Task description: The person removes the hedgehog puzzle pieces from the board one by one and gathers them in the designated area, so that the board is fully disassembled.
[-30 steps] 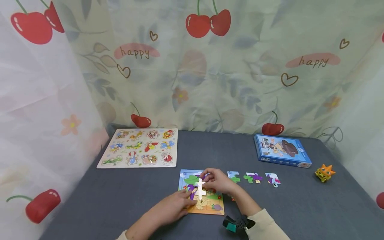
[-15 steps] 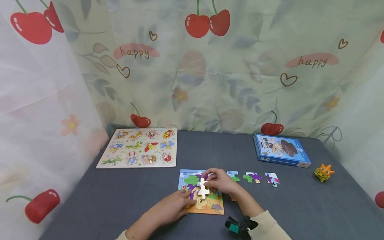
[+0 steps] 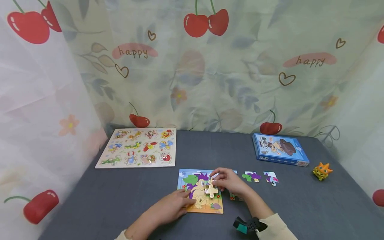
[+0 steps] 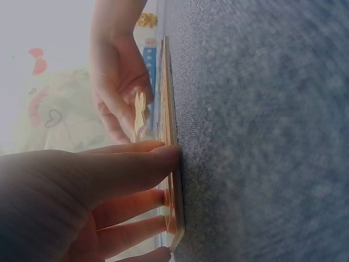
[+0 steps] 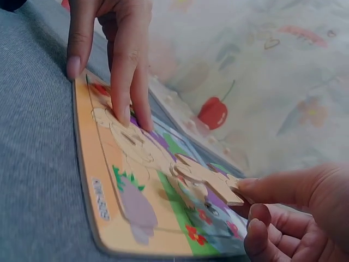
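Observation:
A jigsaw puzzle board (image 3: 204, 209) with a purple-spined hedgehog picture lies flat on the dark table. My left hand (image 3: 176, 205) rests on its left side, fingertips pressing the surface and thumb (image 5: 75, 65) at the near edge. My right hand (image 3: 231, 181) pinches a puzzle piece (image 3: 211, 190) between thumb and fingers over the right part of the board. That piece, bare wood towards the head camera, is tilted and held just above the picture in the right wrist view. In the left wrist view, the piece (image 4: 140, 112) stands nearly on edge beside the board (image 4: 173, 120).
Loose puzzle pieces lie right of the board, among them a green-and-purple piece (image 3: 251, 176) and a white-and-purple piece (image 3: 271, 177); others are partly hidden by the right hand. Further back are an insect peg board (image 3: 136, 148), a blue box (image 3: 280, 149) and an orange-spiked toy (image 3: 322, 171).
My right hand has moved to the right with the puzzle piece, which has turned and uncovered the hedgehog's face. The left hand stays on the board.

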A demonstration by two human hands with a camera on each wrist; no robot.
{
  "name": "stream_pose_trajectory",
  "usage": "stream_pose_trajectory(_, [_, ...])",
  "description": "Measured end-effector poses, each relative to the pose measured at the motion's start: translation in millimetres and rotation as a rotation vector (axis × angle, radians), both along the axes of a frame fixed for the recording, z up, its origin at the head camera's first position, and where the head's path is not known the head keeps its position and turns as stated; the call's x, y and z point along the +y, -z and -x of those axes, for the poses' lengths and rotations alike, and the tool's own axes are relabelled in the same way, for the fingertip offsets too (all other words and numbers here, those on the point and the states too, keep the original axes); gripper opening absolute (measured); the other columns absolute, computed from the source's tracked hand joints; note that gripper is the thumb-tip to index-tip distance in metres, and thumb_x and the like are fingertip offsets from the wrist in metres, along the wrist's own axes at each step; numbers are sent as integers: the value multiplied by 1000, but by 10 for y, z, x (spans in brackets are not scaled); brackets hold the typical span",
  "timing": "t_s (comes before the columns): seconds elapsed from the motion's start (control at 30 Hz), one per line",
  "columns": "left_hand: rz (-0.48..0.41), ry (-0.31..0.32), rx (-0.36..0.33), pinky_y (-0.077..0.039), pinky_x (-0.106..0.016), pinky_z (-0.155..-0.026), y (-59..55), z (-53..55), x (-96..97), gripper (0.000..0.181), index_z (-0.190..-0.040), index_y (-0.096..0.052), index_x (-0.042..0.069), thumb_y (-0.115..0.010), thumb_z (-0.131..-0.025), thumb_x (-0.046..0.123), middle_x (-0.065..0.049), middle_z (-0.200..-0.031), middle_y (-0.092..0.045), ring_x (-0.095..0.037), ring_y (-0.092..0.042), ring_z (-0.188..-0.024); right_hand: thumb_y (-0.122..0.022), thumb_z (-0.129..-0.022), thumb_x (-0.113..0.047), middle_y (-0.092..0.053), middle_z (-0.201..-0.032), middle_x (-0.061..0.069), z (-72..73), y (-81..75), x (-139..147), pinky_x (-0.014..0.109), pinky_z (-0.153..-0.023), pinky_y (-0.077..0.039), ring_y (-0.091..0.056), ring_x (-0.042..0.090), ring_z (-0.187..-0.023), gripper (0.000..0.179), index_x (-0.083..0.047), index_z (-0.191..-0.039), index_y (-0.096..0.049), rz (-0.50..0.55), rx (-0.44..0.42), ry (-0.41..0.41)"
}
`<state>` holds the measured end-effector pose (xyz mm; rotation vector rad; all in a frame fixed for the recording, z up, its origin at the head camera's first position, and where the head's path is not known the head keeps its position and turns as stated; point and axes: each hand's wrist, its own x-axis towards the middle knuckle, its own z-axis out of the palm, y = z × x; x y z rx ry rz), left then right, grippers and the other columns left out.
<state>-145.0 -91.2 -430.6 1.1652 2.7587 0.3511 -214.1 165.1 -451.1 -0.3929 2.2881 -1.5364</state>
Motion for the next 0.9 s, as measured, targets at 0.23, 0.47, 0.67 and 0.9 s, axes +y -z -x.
stream_pose_trajectory(0.23, [-10,6,15,-41,-42,-102,-7,-5,-1,34,-118,-65,16,-66,-84,13,-15,-132,-55,-33,-50,-124,-64,-88,-18,-64,-80,7,-52,-46,124,26,-54,-47,-50,13,-59,31,0,-112,-57,-23,13,-1])
stream_pose_trajectory(0.47, [-17,3,14,-41,-43,-102,-9,-10,-9,34,-119,-65,16,-66,-84,13,-16,-133,-55,-34,-50,-124,-64,-88,-18,-63,-81,11,-120,-116,283,26,-54,-46,-50,13,-59,34,1,-115,-56,-19,17,23])
stream_pose_trajectory(0.67, [-15,-1,3,-42,-43,-102,-10,-14,-7,34,-119,-65,17,-66,-85,13,-15,-133,-54,-34,-49,-125,-64,-88,-21,-63,-82,8,-144,-138,459,26,-57,-47,-52,13,-64,37,0,-117,-55,-37,6,56])
stream_pose_trajectory(0.9, [-12,-11,0,-41,-43,-102,0,-1,-8,34,-119,-65,17,-66,-85,13,-14,-134,-54,-34,-49,-125,-63,-89,-22,-60,-79,3,-186,-129,667,26,-58,-48,-52,12,-64,39,1,-119,-53,-35,2,86])
